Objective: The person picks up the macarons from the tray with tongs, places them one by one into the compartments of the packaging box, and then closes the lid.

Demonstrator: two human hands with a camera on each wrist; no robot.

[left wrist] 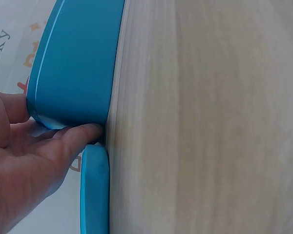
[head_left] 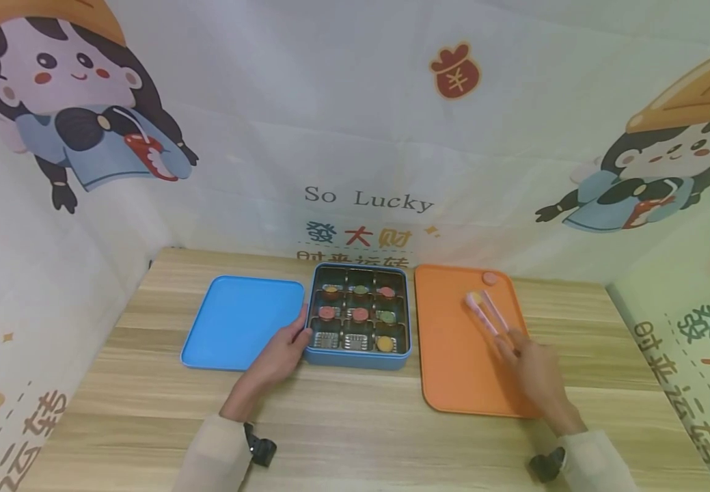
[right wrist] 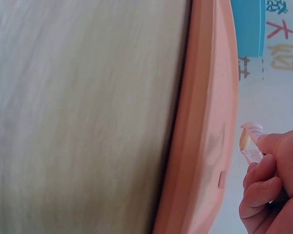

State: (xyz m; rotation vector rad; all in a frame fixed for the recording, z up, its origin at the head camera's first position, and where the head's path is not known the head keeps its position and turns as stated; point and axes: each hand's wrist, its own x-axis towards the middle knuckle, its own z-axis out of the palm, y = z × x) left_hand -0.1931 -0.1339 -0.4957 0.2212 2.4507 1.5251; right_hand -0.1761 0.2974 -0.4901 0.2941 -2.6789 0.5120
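My left hand (head_left: 283,348) touches the left side of a blue box (head_left: 357,359), its thumb by the rim and its fingers extended against the wall. The box has a dark divider with several compartments. Small round pieces sit in most of them, among them a yellow one (head_left: 385,344) at front right and a pink one (head_left: 360,314) in the middle. The front left and front middle compartments hold none. My right hand (head_left: 536,372) grips pink tongs (head_left: 482,316) over an orange tray (head_left: 453,369). A yellow round piece (right wrist: 244,140) is between the tong tips.
A pink round piece (head_left: 490,278) lies at the tray's far right corner. Left of the box, close beside it, lies a flat blue lid (head_left: 244,321). All stand on a wooden table (head_left: 355,424), with a printed cloth (head_left: 361,123) behind.
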